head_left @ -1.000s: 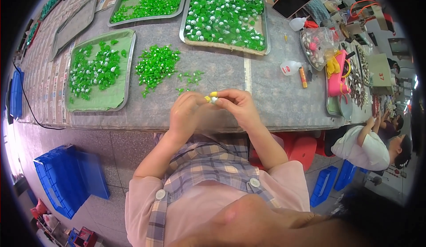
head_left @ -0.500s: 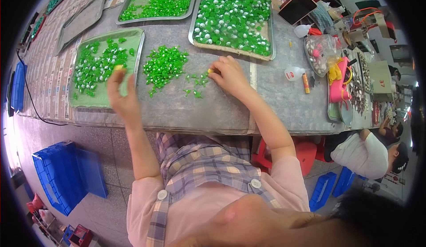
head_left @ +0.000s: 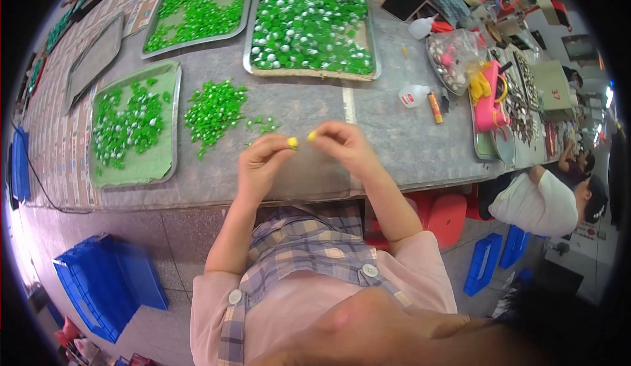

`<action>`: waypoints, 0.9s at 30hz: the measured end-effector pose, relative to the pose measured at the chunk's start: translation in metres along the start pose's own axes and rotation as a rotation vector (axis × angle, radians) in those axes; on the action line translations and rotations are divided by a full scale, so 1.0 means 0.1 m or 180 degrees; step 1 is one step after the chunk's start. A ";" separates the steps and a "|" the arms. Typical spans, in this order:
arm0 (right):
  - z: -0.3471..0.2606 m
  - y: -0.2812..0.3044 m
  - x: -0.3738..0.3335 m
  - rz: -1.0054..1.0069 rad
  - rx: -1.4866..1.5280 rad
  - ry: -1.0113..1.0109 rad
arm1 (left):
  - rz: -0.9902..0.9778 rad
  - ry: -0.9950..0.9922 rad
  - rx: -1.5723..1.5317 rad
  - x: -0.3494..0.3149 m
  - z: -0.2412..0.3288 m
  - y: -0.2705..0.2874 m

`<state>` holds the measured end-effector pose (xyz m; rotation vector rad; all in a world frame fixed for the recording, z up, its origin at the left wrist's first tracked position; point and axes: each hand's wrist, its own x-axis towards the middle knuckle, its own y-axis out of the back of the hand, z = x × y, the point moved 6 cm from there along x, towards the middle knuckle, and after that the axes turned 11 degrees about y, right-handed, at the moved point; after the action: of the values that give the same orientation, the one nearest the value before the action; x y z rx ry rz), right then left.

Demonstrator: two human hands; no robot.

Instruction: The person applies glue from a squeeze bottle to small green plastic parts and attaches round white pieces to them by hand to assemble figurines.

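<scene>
My left hand (head_left: 261, 163) is pinched at the fingertips above the near table edge. Yellow covers its fingertip, and a trace of a small green piece shows just under it. Facing it, a short gap away, my right hand (head_left: 345, 148) also pinches, with yellow at its fingertip; whatever it holds is too small to make out. Beyond my left hand lie a few scattered green pieces (head_left: 263, 125) and a heap of small green pieces (head_left: 213, 110). To the left, a green-lined tray (head_left: 135, 173) bears green and white pieces.
At the back stand a large tray (head_left: 309, 73) of green and white pieces and another tray (head_left: 190, 49) of green pieces. A white bottle (head_left: 413, 95) and an orange tube (head_left: 435, 107) lie right. Blue crates (head_left: 98, 287) and a red stool (head_left: 447, 221) are below; another person (head_left: 539, 202) sits right.
My left hand has come away from the green-lined tray, moving right, and its fingers have closed. My right hand has drawn back from the scattered green pieces toward me. The view has shifted.
</scene>
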<state>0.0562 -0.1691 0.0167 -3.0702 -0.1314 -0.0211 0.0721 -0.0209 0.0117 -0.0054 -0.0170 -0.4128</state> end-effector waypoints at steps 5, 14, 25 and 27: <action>-0.48 1.26 -0.42 0.3276 -0.1575 0.1844 | 0.0590 0.1123 -0.1549 -0.02 -0.18 0.17; 0.00 1.65 -0.16 0.1986 -0.2330 0.0509 | 0.0284 0.1196 -0.1915 -0.05 -0.11 -0.05; -0.67 0.32 -0.34 0.1200 -0.0825 0.1527 | 0.0086 0.1581 -0.2997 -0.12 -0.26 -0.08; -0.70 0.21 -0.36 0.1275 -0.0590 0.1542 | -0.0016 0.1599 -0.3096 -0.12 -0.23 -0.09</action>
<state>0.0216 -0.1977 0.0847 -3.0940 0.5334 -0.7813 0.0579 -0.0246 -0.0117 -0.8593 0.6801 -0.3852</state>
